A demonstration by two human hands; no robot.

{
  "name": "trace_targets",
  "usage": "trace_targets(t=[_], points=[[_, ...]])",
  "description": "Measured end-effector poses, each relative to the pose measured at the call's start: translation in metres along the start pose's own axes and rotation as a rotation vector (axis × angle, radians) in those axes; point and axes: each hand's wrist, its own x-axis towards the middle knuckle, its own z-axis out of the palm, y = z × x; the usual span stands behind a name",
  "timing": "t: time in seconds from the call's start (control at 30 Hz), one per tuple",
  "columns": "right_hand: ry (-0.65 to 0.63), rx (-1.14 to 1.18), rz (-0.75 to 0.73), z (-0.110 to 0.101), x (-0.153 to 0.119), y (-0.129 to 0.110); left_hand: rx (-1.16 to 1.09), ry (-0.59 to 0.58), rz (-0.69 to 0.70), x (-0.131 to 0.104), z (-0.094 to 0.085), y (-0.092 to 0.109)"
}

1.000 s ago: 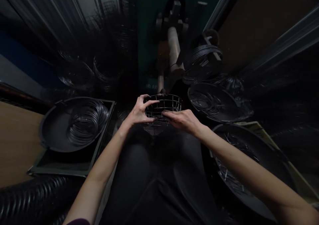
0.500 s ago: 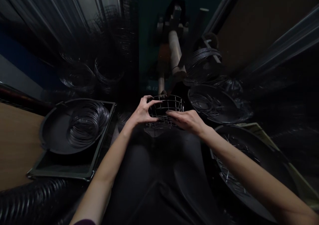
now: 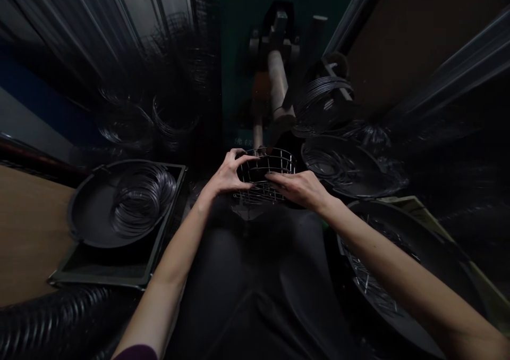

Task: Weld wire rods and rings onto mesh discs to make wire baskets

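A round wire basket (image 3: 281,160) with a grid of thin metal rods sits between my hands, just below the machine's metal arms. My left hand (image 3: 231,173) grips its left side, thumb and fingers apart around the wires. On the near right side, my right hand (image 3: 297,187) has its fingers closed at the basket's wires; whether they also pinch a small rod I cannot make out. Directly behind the basket stands a green machine with a pale cylindrical arm (image 3: 278,78) and a thinner lower rod (image 3: 258,135). The contact between basket and machine is dark.
At left, a dark round tray (image 3: 90,211) holds a pile of wire rings (image 3: 144,198) over a green crate (image 3: 99,281). On the right are a basin of wire rings (image 3: 368,175) and another basin (image 3: 442,264) with short metal rods. Stacked rings (image 3: 51,317) lie lower left.
The basket and both hands sit slightly higher in the picture. The grip of both hands looks the same; the surroundings have shifted a little with the camera.
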Motion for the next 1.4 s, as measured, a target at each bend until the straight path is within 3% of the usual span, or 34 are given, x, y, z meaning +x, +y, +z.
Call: trace_targets(t=[0.3,0.43,0.6,0.83,1.07,1.17,1.23,1.3,1.4], points=[[0.006,0.043,0.068,0.007,0.007,0.002,0.013,-0.014,-0.005,0.008,-0.001,-0.01],[0.105,0.089,0.139,0.013,0.002,-0.002,0.014,0.012,-0.04,0.011,-0.002,-0.009],[0.225,0.078,0.335,0.017,0.01,0.003,0.022,0.04,-0.077,0.029,-0.005,-0.014],[0.266,0.18,0.415,0.02,0.021,0.013,-0.016,0.027,-0.056,0.04,-0.009,-0.021],[0.269,0.273,0.542,0.018,0.049,0.018,-0.008,0.009,-0.101,0.071,-0.019,-0.034],[0.309,0.334,0.569,0.009,0.005,0.029,-0.015,0.008,-0.078,0.067,-0.019,-0.026],[0.315,0.324,0.67,0.006,-0.06,0.047,-0.049,0.034,-0.11,0.061,-0.017,-0.025],[0.164,0.235,0.934,0.006,-0.146,0.061,-0.163,0.047,-0.104,0.054,-0.011,-0.04],[-0.242,0.14,1.347,0.016,-0.267,0.058,-0.27,-0.039,-0.109,0.042,0.006,-0.074]])
